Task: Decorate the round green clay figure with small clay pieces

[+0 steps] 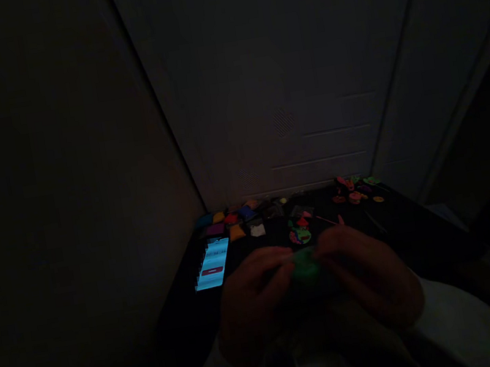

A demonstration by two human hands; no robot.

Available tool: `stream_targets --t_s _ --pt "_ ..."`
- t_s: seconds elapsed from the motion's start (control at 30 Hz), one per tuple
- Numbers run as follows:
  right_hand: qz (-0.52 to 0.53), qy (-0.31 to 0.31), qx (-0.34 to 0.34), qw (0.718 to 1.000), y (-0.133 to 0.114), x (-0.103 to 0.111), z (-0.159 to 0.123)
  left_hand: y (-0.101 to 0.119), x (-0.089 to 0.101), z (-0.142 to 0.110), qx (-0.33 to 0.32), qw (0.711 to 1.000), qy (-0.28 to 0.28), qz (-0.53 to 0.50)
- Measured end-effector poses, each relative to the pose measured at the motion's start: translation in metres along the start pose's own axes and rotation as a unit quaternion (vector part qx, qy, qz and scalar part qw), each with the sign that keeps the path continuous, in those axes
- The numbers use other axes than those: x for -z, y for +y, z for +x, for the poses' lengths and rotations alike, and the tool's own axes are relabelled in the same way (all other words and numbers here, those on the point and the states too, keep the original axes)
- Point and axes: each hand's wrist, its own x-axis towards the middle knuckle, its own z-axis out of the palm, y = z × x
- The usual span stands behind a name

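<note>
A soft-looking green lump, apparently modelling clay (305, 266), is held up between both hands above the near part of the dark table. On its left side my left hand (257, 293) pinches it between thumb and fingers. From the right, my right hand (364, 267) grips the opposite side with its fingertips. Dim light and blur hide the lump's exact shape. Just beyond it on the table lies a small green piece with pink, red and blue bits (300, 235).
A lit phone (212, 264) lies left of my hands. Several coloured packets (236, 232) are spread along the back left. Small colourful shaped pieces (355, 197) sit at the back right, with a thin tool (376, 221) nearer. A pale panelled surface (273, 67) rises behind the table.
</note>
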Motion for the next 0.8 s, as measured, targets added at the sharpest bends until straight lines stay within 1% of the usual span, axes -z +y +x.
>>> stream_targets --t_s 0.1,0.17,0.3,0.47,0.63,0.8 --pt "0.042 0.028 -0.061 0.997 0.0 -0.002 -0.001 0.002 0.003 0.0 -0.009 0.999 0.0 0.047" --pt "0.058 0.03 -0.082 0.994 0.0 -0.003 0.0 0.002 0.004 0.0 -0.015 0.998 0.002 0.055" --pt "0.037 0.005 -0.064 0.997 -0.003 -0.002 0.003 0.002 0.001 -0.001 -0.029 0.998 0.021 0.049" --pt "0.037 0.001 -0.062 0.997 -0.006 -0.002 0.006 0.001 -0.004 -0.002 -0.063 0.996 0.032 0.05" --pt "0.02 -0.006 -0.021 1.0 -0.005 -0.004 0.008 0.0 -0.007 -0.002 -0.132 0.986 0.037 0.096" --pt "-0.046 -0.014 -0.014 0.999 -0.005 -0.006 0.01 -0.002 -0.009 -0.003 -0.179 0.972 0.053 0.142"
